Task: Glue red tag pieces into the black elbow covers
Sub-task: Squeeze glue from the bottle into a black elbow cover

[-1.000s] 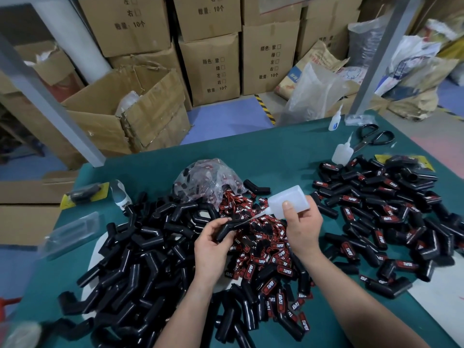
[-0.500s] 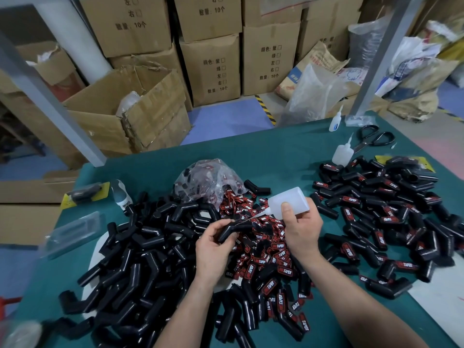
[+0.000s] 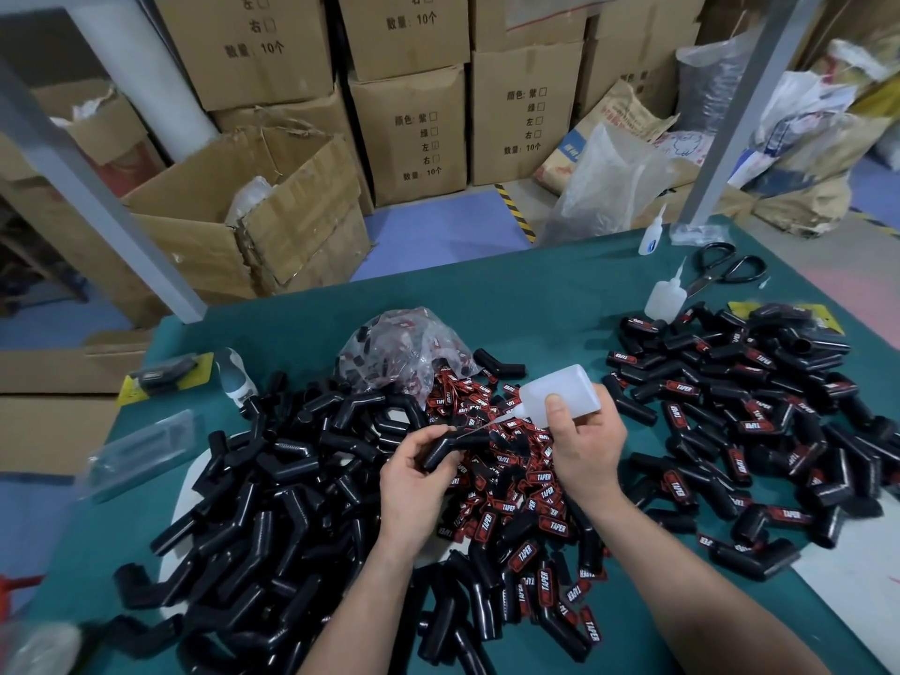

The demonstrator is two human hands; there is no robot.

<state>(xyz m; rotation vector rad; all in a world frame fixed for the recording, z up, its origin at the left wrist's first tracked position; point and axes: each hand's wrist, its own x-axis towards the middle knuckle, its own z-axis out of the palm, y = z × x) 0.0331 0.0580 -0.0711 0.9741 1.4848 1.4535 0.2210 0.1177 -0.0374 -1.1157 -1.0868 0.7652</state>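
The left hand [image 3: 414, 484] is gripping an elbow cover [image 3: 450, 445]; the right hand [image 3: 587, 443] is squeezing the glue bottle [image 3: 560, 393] onto it. Next: seating a red tag [image 3: 506, 504].

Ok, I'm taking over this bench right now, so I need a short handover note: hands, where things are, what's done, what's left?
Left hand holds one black elbow cover. Right hand grips the glue bottle, nozzle at that cover.
Red tag pieces lie heaped between the hands on the green table; untagged covers are heaped left, tagged covers right.
Done: the right heap carries tags.
Left: glue this cover, press in a tag, then work through the big left heap.
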